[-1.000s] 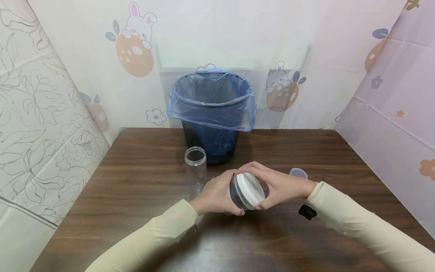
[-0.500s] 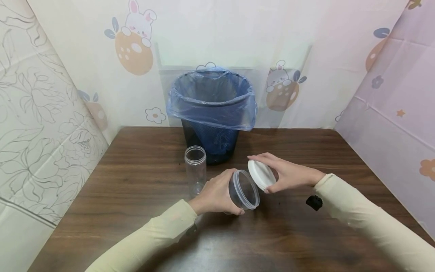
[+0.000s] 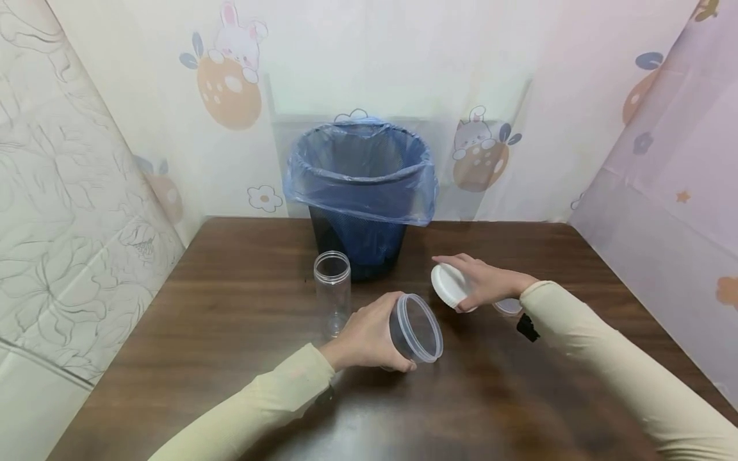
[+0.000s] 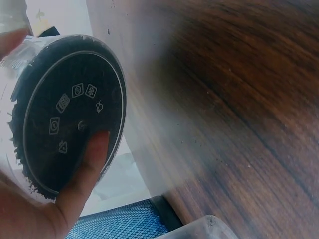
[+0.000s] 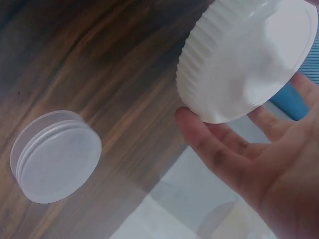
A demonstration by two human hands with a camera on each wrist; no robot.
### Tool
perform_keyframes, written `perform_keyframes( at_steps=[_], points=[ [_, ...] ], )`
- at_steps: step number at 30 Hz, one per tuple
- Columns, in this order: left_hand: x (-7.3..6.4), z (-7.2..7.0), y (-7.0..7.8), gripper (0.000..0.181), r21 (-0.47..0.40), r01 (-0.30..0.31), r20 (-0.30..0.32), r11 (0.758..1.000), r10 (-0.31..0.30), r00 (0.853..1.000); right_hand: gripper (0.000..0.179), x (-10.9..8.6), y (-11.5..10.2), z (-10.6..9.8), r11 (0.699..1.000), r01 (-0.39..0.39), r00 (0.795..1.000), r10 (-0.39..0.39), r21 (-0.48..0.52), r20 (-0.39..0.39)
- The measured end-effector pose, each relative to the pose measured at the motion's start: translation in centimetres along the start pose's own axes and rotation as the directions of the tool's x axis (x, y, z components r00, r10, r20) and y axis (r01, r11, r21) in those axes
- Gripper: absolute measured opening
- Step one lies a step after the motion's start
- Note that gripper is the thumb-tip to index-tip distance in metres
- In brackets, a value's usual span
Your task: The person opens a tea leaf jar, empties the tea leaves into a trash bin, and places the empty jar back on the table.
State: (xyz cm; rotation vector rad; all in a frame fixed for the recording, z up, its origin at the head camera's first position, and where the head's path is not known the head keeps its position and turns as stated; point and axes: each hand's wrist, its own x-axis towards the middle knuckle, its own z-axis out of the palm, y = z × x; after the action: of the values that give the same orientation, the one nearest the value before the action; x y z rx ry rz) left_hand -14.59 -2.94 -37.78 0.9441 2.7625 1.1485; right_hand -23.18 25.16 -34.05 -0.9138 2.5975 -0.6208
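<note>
My left hand (image 3: pixel 369 336) grips a wide clear plastic jar (image 3: pixel 425 326) around its side, its uncovered mouth tilted to the right. In the left wrist view the jar's dark base (image 4: pixel 75 112) shows small moulded symbols, and one finger lies across it. A white screw lid (image 3: pixel 448 286) with a ribbed edge is in my right hand (image 3: pixel 490 285), held by its rim between thumb and fingers, apart from the jar. The right wrist view shows the lid's smooth face (image 5: pixel 254 59). Just left of the jar stands a tall clear bottle (image 3: pixel 333 298) without a cap.
Behind the jar stands a mesh bin (image 3: pixel 360 243) lined with a blue plastic bag (image 3: pixel 360 192). On the brown wooden table (image 3: pixel 230 301) a translucent round cap (image 5: pixel 60 159) lies near my right wrist. Printed cloth walls (image 3: pixel 576 128) close in the back and sides.
The white lid has come off the jar and moved right and away in my right hand. My left hand keeps hold of the jar in nearly the same place.
</note>
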Motion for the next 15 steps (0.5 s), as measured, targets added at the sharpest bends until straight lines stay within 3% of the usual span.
perform_keyframes(
  at_steps=[7,15],
  points=[
    [-0.5,0.3,-0.2,0.100,-0.017,-0.006,0.008,1.000,0.006,1.000,0.096,0.9,1.8,1.0,0.995,-0.060,0.998,0.059,-0.078,-0.008],
    [-0.3,-0.1,-0.1,0.100,0.000,-0.015,-0.007,1.000,0.015,1.000,0.095,1.5,2.8,0.7,0.986,-0.120,0.992,0.123,-0.112,0.025]
  ],
)
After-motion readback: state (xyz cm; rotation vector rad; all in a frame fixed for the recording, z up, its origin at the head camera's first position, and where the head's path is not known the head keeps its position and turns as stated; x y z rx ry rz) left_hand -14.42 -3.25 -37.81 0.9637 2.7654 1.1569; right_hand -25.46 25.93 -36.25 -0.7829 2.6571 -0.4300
